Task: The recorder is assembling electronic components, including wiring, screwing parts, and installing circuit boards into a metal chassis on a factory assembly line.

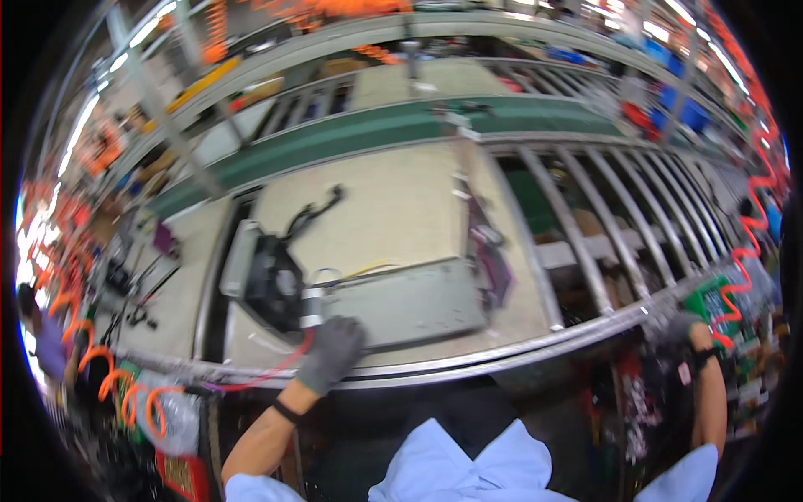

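My left hand (pixel 335 347), in a grey glove, is closed at the near left corner of a grey metal panel (pixel 410 305); what its fingers grip is hidden. Right beside it is a white and silver cylinder (pixel 311 308), with a red cable (pixel 288 364) trailing left from it. A black fan-like part (pixel 274 284) in a pale metal housing stands left of the panel, a dark cable (pixel 311 213) behind it. Far to the right, my gloved right hand (pixel 679 329) hangs by the bench's front rail, close to a green bin (pixel 709 301); blur hides its fingers.
Metal rollers (pixel 594 226) lie right of the pale board (pixel 376 209). A dark purplish part (pixel 493 259) stands at the panel's right end. Coiled orange hoses (pixel 125 389) hang at left, a red coil (pixel 753 217) at right. A green belt (pixel 360 125) crosses behind.
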